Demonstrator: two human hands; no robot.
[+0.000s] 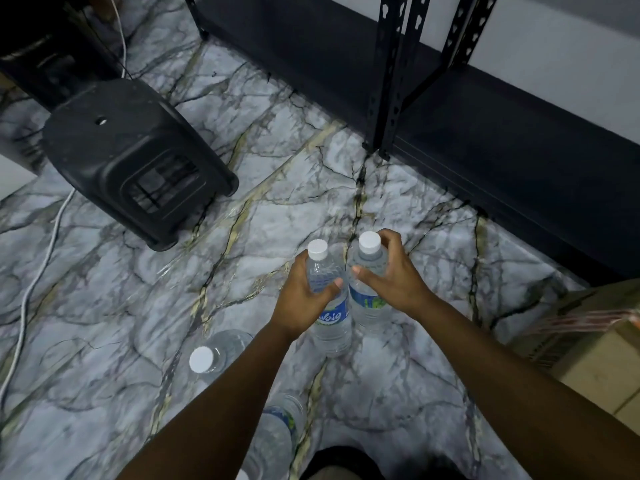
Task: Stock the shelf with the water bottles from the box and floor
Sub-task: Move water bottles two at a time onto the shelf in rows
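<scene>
My left hand grips a clear water bottle with a white cap and blue label around its upper body. Right beside it, my right hand grips a second, similar bottle near its shoulder. Both bottles are upright above the marble-patterned floor; I cannot tell whether they touch it. Another upright bottle stands on the floor to the left of my left forearm, and one more lies partly hidden under that forearm. The black metal shelf runs along the wall ahead and to the right, its bottom board bare.
A cardboard box sits at the right edge. A black plastic stool lies tipped on the floor to the left, with a white cable trailing past it. Dark furniture stands in the upper left corner.
</scene>
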